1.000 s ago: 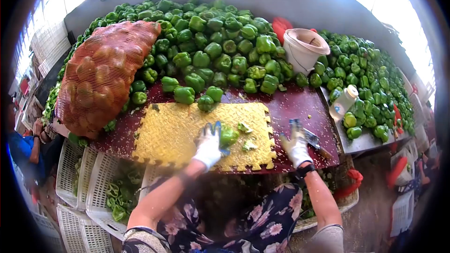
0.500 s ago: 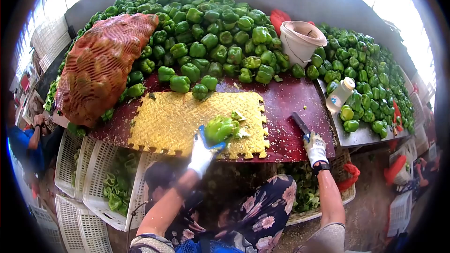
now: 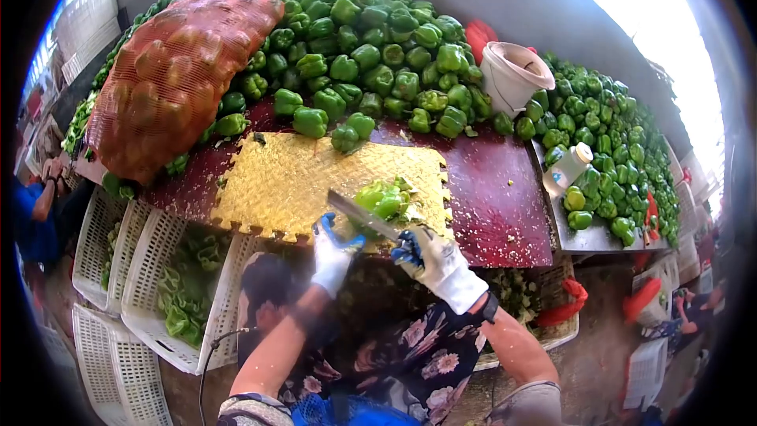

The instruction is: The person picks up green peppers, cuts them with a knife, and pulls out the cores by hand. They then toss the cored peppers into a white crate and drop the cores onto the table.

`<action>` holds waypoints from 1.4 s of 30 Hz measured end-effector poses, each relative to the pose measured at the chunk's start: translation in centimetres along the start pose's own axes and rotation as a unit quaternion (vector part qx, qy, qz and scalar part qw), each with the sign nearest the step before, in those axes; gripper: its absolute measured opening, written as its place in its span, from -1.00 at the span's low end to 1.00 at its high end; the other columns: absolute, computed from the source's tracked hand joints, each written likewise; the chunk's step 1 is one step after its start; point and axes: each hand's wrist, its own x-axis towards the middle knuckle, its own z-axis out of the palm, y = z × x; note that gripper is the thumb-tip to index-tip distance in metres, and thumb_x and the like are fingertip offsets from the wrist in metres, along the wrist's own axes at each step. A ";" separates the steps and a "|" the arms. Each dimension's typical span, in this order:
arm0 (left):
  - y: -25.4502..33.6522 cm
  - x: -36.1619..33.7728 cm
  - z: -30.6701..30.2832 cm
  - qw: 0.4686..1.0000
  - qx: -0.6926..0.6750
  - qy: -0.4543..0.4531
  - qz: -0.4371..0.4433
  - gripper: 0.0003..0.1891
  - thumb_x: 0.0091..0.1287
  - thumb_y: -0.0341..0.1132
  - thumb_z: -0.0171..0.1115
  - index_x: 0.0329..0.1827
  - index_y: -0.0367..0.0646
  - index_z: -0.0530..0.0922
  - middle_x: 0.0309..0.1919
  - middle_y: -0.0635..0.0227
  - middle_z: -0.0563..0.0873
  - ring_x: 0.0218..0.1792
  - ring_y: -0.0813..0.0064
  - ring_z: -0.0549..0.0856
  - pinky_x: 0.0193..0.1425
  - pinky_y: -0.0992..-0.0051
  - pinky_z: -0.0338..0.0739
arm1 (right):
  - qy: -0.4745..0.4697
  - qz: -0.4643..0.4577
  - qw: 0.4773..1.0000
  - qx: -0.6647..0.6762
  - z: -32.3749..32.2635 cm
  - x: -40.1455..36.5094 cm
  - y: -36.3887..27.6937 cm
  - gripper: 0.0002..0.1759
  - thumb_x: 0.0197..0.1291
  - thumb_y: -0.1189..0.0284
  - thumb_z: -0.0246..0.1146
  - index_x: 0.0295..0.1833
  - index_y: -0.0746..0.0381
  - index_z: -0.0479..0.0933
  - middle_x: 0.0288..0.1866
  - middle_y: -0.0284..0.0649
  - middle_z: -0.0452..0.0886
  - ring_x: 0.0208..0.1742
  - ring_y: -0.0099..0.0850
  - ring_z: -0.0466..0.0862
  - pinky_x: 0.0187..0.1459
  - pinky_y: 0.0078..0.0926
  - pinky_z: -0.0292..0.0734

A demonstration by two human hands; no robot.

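Gripping a knife [image 3: 364, 215] in my right hand [image 3: 434, 262], I have the fingers wrapped tight about its handle end, the blade slanting up and leftward. A green pepper [image 3: 382, 199] lies on the yellow mat [image 3: 284, 177], right of its middle and close to the front edge, partly behind the blade; I cannot tell whether the two touch. My left hand [image 3: 335, 248] is spread, its thumb well apart from the fingers, just in front of the mat and near the pepper. Both hands wear white gloves with blue on the fingers. Under the mat is my dark red desk [image 3: 501, 197], with a large heap of whole peppers [image 3: 378, 55] behind. A red mesh sack [image 3: 169, 79] leans at the left, a white bucket [image 3: 505, 77] stands tilted at the right, and a white crate [image 3: 150, 280] sits below the desk.
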 end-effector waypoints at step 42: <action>1.3 4.8 4.3 0.971 -0.233 -0.033 -0.032 -0.50 0.16 -0.24 0.57 0.04 -0.31 0.53 -0.10 0.24 0.68 -0.11 0.46 0.64 0.03 0.46 0.57 | -0.002 0.332 0.942 0.054 0.2 5.2 5.6 -0.37 0.48 0.07 0.01 0.40 0.35 0.30 0.01 0.22 0.63 0.11 0.15 0.62 0.17 0.05 0.48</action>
